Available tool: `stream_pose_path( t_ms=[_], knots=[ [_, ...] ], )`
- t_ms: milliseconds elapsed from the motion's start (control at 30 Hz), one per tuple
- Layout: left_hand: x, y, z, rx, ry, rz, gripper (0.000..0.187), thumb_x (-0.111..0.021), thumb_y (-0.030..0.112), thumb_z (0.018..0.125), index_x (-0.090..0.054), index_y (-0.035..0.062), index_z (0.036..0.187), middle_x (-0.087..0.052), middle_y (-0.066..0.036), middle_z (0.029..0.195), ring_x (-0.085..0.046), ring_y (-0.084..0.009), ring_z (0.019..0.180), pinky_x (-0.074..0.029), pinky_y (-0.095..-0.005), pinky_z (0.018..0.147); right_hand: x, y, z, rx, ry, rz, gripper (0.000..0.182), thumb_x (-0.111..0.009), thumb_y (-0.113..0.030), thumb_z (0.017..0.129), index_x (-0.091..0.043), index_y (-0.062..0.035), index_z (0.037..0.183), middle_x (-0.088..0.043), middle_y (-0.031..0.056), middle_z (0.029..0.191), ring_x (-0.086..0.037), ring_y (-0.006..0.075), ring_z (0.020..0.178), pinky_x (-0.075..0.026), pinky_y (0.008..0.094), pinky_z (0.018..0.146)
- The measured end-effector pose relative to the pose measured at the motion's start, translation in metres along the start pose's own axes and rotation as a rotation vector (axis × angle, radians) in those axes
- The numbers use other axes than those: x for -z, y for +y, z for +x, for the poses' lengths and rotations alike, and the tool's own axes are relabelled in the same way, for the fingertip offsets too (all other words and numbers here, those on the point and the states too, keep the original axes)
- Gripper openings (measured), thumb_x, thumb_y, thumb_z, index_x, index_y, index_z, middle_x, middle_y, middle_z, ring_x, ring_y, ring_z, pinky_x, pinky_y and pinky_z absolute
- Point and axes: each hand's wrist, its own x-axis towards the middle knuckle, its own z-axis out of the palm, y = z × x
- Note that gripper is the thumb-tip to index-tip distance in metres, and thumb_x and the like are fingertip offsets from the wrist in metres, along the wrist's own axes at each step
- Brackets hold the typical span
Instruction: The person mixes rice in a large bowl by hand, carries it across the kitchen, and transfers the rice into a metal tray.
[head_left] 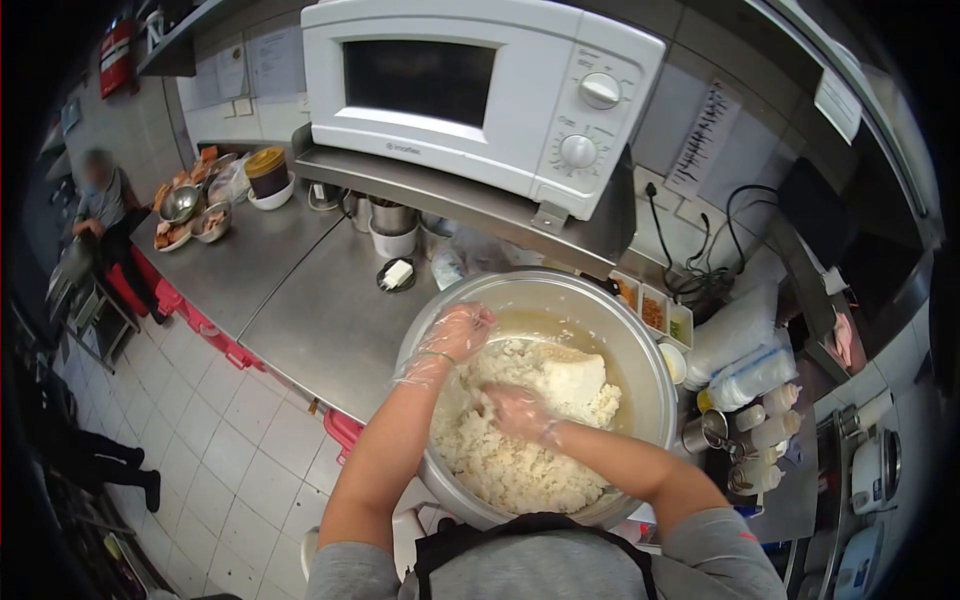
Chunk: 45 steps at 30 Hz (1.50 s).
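In the head view, the rice (pixel 530 465) lies heaped in a wide metal bowl (pixel 650 392), with one larger, smoother clump (pixel 575 380) towards its far side. The right hand (pixel 520 412) is in the rice, its fingers partly buried, so I cannot tell whether they are spread or closed on grains. The left hand (pixel 462 332) is over the bowl's far left part, fingers curled together; whether they grip anything is hidden. The loose, clear glove (pixel 418 370) on it could snag or tear (thin film, by its look), dropping scraps into the rice. A hard sideways push could throw grains over the rim, perhaps into the topping containers (pixel 653 311) just beside it.
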Motion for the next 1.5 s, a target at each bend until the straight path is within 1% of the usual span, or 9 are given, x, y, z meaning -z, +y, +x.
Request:
stream_pose_path(
  t_ms=[233,333,400,467,500,700,900,1133,1500],
  knots=[
    [-0.004,0.004,-0.002,-0.02,-0.08,0.111,0.016,-0.056,0.012,0.08,-0.065,0.0049,0.092,-0.066,-0.015,0.082,-0.064,-0.0252,0.076,-0.049,-0.0346,0.068,0.004,0.022,-0.001,0.181,-0.084,-0.236,0.046,-0.053,-0.029,0.082,-0.051,0.0034,0.114,-0.063,0.0233,0.081,-0.061,0.0366,0.082,-0.049,0.0408,0.077],
    [-0.011,0.009,-0.003,-0.037,-0.167,0.129,0.019,-0.057,0.015,0.08,-0.064,0.0054,0.094,-0.066,-0.017,0.086,-0.064,-0.0287,0.082,-0.048,-0.0375,0.073,0.044,0.019,-0.027,-0.219,-0.072,0.4,0.05,-0.055,-0.036,0.08,-0.051,0.002,0.113,-0.062,0.0236,0.074,-0.061,0.0359,0.077,-0.049,0.0386,0.078],
    [-0.017,0.023,-0.005,-0.039,-0.255,0.231,0.024,-0.057,0.021,0.081,-0.064,0.0071,0.1,-0.064,-0.019,0.095,-0.062,-0.0322,0.093,-0.048,-0.0404,0.082,0.039,0.069,-0.031,-0.088,-0.069,0.135,0.064,-0.059,-0.044,0.078,-0.041,-0.0097,0.128,-0.061,0.0217,0.099,-0.059,0.0317,0.09,-0.047,0.0376,0.082],
    [-0.031,0.028,-0.007,-0.158,-0.352,0.265,0.047,-0.061,0.03,0.079,-0.053,0.0039,0.117,-0.056,-0.023,0.113,-0.054,-0.0333,0.108,-0.042,-0.0397,0.092,0.034,0.099,-0.042,-0.069,0.065,0.117,0.074,-0.063,-0.049,0.077,-0.031,-0.0172,0.135,-0.057,0.0174,0.111,-0.055,0.0292,0.103,-0.044,0.0396,0.092],
    [-0.038,0.031,-0.008,-0.216,-0.399,0.283,0.061,-0.064,0.035,0.077,-0.048,0.0022,0.126,-0.052,-0.025,0.122,-0.05,-0.0339,0.116,-0.039,-0.0394,0.098,0.113,0.05,-0.049,-0.225,-0.395,0.198,0.086,-0.067,-0.053,0.07,-0.029,-0.0183,0.14,-0.036,0.0162,0.141,-0.048,0.0351,0.115,-0.042,0.0377,0.095],
    [-0.116,0.05,-0.029,-0.3,-0.535,0.567,0.119,-0.072,0.053,0.063,-0.005,-0.0086,0.14,-0.013,-0.032,0.144,-0.015,-0.0406,0.136,-0.022,-0.042,0.111,0.116,0.137,-0.038,-0.451,-0.148,0.208,0.07,-0.063,-0.055,0.072,-0.051,-0.0125,0.126,-0.053,0.0173,0.126,-0.052,0.0294,0.114,-0.042,0.0371,0.094],
    [-0.162,0.078,-0.023,-0.091,-0.35,0.719,0.106,-0.078,0.039,0.063,-0.017,-0.0037,0.138,-0.029,-0.027,0.138,-0.027,-0.0394,0.131,-0.029,-0.0496,0.105,0.03,0.2,0.008,-0.259,-0.048,-0.133,0.039,-0.036,-0.03,0.088,-0.06,-0.0085,0.11,-0.061,0.0194,0.108,-0.057,0.0339,0.102,-0.042,0.0426,0.091],
    [-0.182,0.028,-0.008,-0.249,-0.17,0.537,0.055,-0.069,0.012,0.062,-0.049,0.0029,0.112,-0.053,-0.019,0.11,-0.052,-0.0353,0.106,-0.045,-0.0398,0.088,0.053,0.189,0.004,-0.258,-0.181,-0.106,0.045,-0.037,-0.036,0.09,-0.065,-0.0023,0.092,-0.064,0.0196,0.099,-0.06,0.0366,0.096,-0.044,0.0438,0.088],
    [-0.157,0.025,0.019,-0.085,-0.334,0.627,0.051,-0.07,0.019,0.056,-0.058,0.0066,0.104,-0.062,-0.016,0.096,-0.059,-0.0325,0.094,-0.049,-0.0427,0.08,0.065,0.167,-0.009,-0.44,-0.091,0.006,0.071,-0.028,-0.055,0.09,-0.065,0.0046,0.098,-0.061,0.0236,0.105,-0.056,0.0382,0.105,-0.041,0.0417,0.095]
  ],
)
